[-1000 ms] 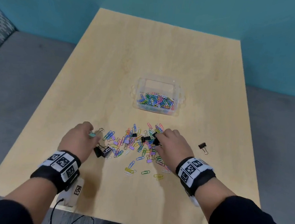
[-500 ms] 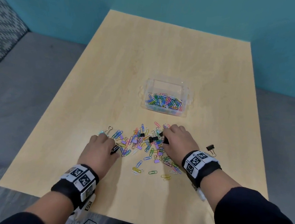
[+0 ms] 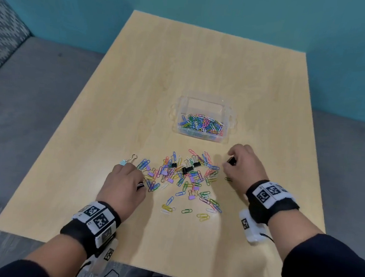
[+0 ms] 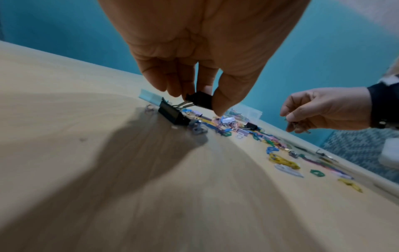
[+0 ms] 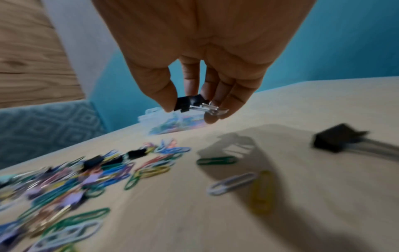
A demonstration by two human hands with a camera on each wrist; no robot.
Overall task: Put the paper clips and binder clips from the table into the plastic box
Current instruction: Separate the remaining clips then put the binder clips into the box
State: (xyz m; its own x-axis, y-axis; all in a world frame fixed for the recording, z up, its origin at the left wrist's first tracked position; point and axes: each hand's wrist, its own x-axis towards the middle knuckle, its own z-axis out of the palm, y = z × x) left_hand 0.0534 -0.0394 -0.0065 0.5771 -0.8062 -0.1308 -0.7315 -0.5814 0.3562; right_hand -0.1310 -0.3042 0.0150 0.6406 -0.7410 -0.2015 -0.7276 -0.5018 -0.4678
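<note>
Your left hand (image 3: 123, 184) is hovering at the left edge of the clip pile, fingers curled, pinching a black binder clip (image 4: 199, 100) between thumb and fingertips. In the left wrist view, a 2nd black binder clip (image 4: 172, 113) is lying on the tabletop (image 3: 137, 85) just below the pinched one; whether the 2 are touching cannot be told. A light blue binder clip (image 3: 123, 162) is lying just beyond your left knuckles.

Your right hand (image 3: 244, 166) is hovering at the right edge of the pile, near the front right corner of the plastic box (image 3: 204, 100). Its thumb and fingers are pinching a small black binder clip (image 5: 190, 102) with silver wire handles. In the right wrist view, another black binder clip (image 5: 336, 139) is lying alone on the tabletop to the right of that hand, and a green paper clip (image 5: 215, 160) is lying in the hand's shadow.

The loose paper clips (image 3: 182, 178) are lying scattered between your 2 hands, in many colours, with several black and lilac binder clips mixed among them. A few stray clips are lying nearer to you than the main pile.

The plastic box is sitting on the tabletop beyond the pile, open on top, and is already containing a layer of coloured paper clips (image 3: 201, 124).
</note>
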